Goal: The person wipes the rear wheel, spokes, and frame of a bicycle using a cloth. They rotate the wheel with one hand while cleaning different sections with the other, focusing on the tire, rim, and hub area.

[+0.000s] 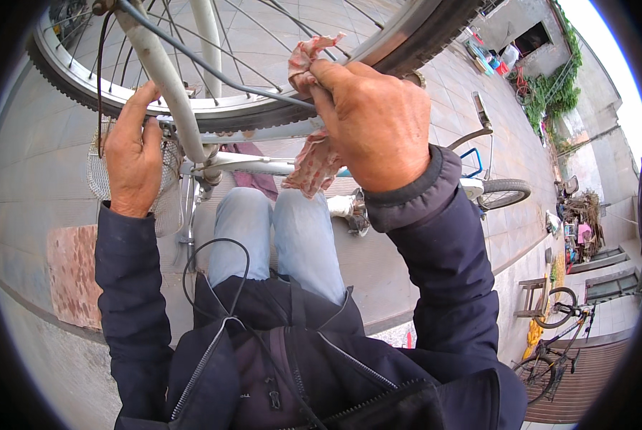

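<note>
In front of me stands an upturned bicycle, its front wheel (229, 110) high and its pale fork (157, 70) rising beside the rim. My left hand (135, 153) grips the wheel near the fork, thumb and fingers on either side of the tyre and rim. A crumpled red-and-white patterned cloth (315, 164) is pinched in my right hand (372, 115), at the rim and a grey metal stay (229, 80). Part of the cloth pokes out above the fingers and the rest hangs below. My right hand hides the rim behind it.
Below the fork are a wire basket (165, 199) and a purple cloth (254, 180). The rear wheel (506, 193) and a pedal (479, 107) extend rightward. A reddish board (74, 274) lies left. Another bicycle (549, 344) and a wooden stool (533, 295) stand far right.
</note>
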`<state>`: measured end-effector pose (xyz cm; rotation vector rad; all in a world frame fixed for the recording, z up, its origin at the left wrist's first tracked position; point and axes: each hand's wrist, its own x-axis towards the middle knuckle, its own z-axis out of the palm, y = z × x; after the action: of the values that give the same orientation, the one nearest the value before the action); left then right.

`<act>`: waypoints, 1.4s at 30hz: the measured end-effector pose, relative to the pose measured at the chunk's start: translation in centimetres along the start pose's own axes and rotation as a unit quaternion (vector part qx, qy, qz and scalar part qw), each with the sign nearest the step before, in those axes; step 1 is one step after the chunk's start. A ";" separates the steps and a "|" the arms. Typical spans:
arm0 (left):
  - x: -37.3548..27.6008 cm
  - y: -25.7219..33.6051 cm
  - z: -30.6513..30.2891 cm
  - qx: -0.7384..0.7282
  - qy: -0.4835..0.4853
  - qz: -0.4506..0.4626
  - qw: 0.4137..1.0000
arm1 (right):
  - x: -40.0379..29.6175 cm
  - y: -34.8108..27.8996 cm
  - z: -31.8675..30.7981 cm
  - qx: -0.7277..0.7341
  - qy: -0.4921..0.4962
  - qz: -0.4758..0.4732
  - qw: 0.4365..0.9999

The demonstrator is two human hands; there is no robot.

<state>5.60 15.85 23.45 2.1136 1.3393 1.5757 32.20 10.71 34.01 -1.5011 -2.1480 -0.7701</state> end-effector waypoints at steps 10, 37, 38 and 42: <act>0.2 -2.7 1.1 0.088 0.024 -0.023 0.996 | 0.1 0.0 -0.3 -0.030 0.058 0.012 0.998; 1.8 0.3 1.4 -0.009 -0.146 -0.045 0.988 | -0.3 3.2 -0.1 0.027 -0.073 0.110 0.991; 1.8 0.3 1.1 -0.019 -0.160 -0.053 0.986 | -0.2 4.2 0.1 0.081 -0.079 0.124 0.986; 1.9 0.0 1.5 -0.056 -0.171 -0.050 0.982 | -0.5 4.7 -1.6 0.137 -0.037 0.082 0.987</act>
<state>6.93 17.74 24.09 2.0920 1.1887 1.1532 36.87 10.56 35.93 -1.5535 -2.0517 -0.3522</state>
